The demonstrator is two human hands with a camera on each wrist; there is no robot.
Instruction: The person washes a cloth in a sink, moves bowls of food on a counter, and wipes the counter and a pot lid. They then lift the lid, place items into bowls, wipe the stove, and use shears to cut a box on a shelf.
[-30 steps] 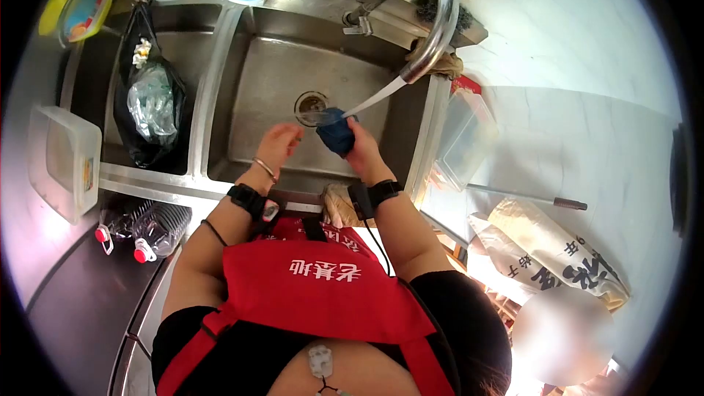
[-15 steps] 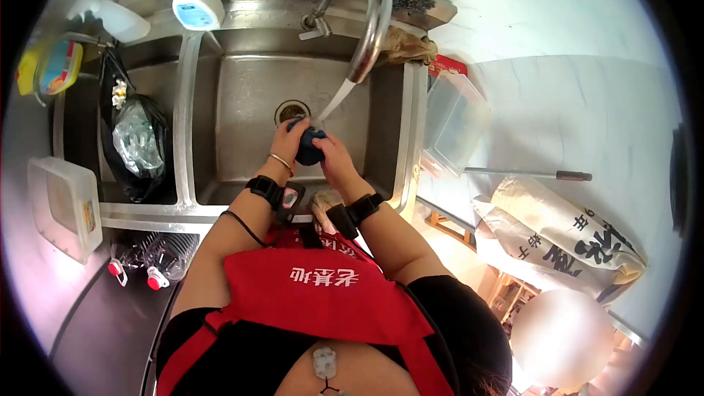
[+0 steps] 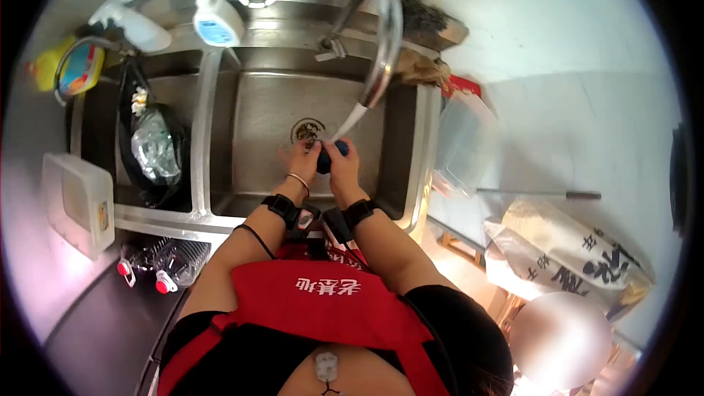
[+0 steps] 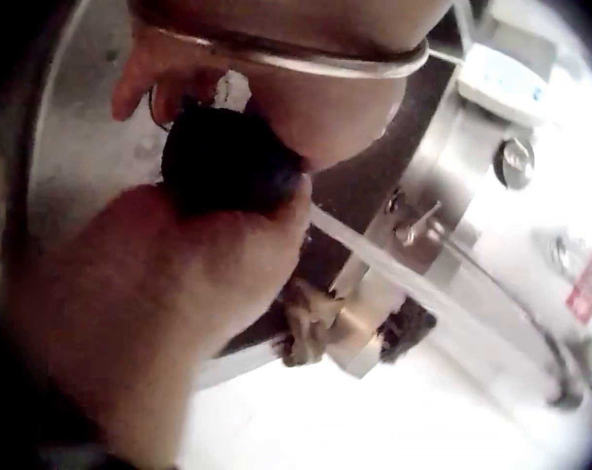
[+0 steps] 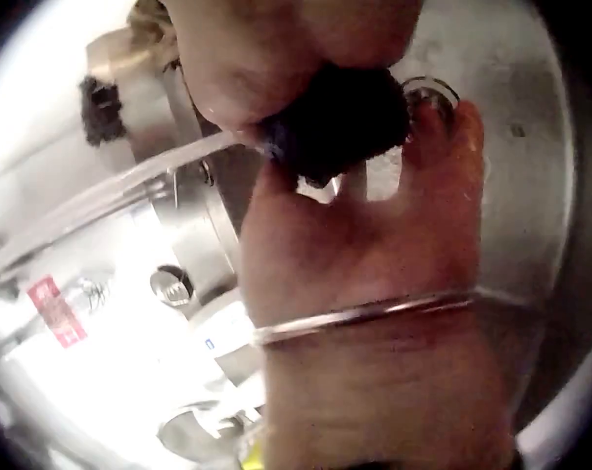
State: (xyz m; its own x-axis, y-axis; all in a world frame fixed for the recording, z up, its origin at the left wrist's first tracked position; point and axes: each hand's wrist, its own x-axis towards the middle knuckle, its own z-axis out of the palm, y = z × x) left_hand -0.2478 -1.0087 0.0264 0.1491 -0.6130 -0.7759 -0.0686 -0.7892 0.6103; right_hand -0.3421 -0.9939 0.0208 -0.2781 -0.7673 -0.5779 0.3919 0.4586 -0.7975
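A bunched dark blue cloth is held between my two hands over the sink, just on the near side of the drain. My right hand grips it from the right. From the other side, my left hand, with a bangle at the wrist, holds it too; in the right wrist view the left fingers spread past the cloth. Water runs from the curved tap onto the top of the bundle. Much of the cloth is hidden by the hands.
A metal divider separates a left basin, where a black plastic bag lies. Pump bottle stands behind. Clear plastic container sits right of the sink; another plastic box and bottles are at left.
My left hand, apart from the cloth a second ago, has come to it and holds it with the right. The cloth has come nearer my body. The head view has shifted.
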